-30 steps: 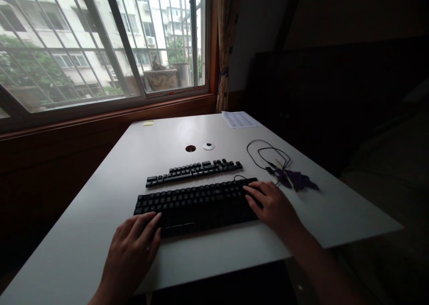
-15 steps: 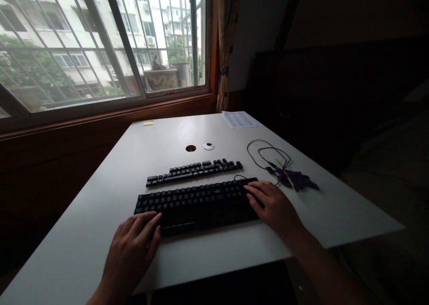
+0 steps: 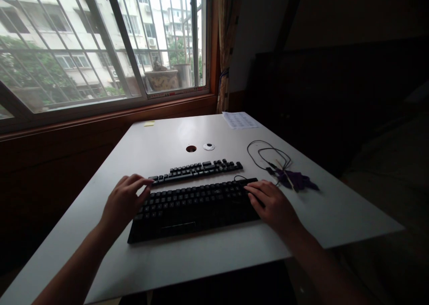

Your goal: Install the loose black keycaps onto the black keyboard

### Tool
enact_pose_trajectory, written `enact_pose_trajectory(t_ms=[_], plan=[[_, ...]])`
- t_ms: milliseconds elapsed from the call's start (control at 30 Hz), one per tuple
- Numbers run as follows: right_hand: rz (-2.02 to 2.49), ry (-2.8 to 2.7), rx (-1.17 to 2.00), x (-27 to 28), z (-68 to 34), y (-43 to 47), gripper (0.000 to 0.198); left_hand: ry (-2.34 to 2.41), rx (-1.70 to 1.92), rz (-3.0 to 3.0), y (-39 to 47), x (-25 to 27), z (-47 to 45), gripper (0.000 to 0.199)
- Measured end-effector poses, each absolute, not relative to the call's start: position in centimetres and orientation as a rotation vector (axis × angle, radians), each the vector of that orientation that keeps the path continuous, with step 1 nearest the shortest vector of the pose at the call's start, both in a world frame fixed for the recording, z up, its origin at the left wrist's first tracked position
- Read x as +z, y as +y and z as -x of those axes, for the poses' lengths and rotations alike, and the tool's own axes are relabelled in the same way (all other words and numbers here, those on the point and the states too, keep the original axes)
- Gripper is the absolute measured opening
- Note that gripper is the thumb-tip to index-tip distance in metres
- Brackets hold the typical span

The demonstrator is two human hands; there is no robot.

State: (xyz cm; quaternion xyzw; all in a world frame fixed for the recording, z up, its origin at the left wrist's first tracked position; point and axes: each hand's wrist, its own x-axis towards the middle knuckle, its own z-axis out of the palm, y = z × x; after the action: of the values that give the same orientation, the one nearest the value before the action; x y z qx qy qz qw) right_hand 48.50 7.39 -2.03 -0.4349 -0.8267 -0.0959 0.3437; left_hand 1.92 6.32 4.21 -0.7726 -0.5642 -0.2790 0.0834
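Observation:
A black keyboard (image 3: 201,213) lies across the white table in front of me. Its upper part carries keys, while the lower front is a plain dark area. Just behind it, loose black keycaps (image 3: 187,174) are set out in rows. My left hand (image 3: 125,198) reaches over the keyboard's left end, thumb and fingertips drawn together at the leftmost keycap of the front row, which they partly hide. At the keyboard's right end my right hand (image 3: 268,202) rests with fingers extended over the keys and edge, holding nothing.
To the right lie a looped black cable (image 3: 259,140), a thin stick (image 3: 291,180) and a crumpled purple cloth (image 3: 303,182). Farther back are a round hole (image 3: 191,148), a white ring-shaped cover (image 3: 209,147), printed sheets (image 3: 241,120) and a yellow note (image 3: 149,123).
My left hand has moved up and away from the keyboard's front left corner to the left end of the loose keycaps. My right hand has stayed in place.

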Motion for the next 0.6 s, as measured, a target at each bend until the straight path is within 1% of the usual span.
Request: enact_pose_trajectory(t_ms=[133, 267, 433, 600], plan=[[1.124, -2.158, -0.241, -2.0, -48.5, 7.4, 0.028, -1.729, -0.819, 2.464, 12.9, 3.5, -0.8, 0.031], [1.123, -2.157, -0.223, -2.0, -48.6, 7.3, 0.028, -1.675, -0.688, 2.597, 17.8, 2.3, -1.1, 0.031], [1.114, -2.122, -0.194, -1.9, -48.7, 7.2, 0.029, -1.627, -0.536, 2.667, 20.6, 1.1, -1.8, 0.035], [1.1, -2.113, -0.166, -1.7, -48.6, 6.9, 0.029, -1.638, -0.493, 2.703, 21.5, 0.8, -2.0, 0.04]])
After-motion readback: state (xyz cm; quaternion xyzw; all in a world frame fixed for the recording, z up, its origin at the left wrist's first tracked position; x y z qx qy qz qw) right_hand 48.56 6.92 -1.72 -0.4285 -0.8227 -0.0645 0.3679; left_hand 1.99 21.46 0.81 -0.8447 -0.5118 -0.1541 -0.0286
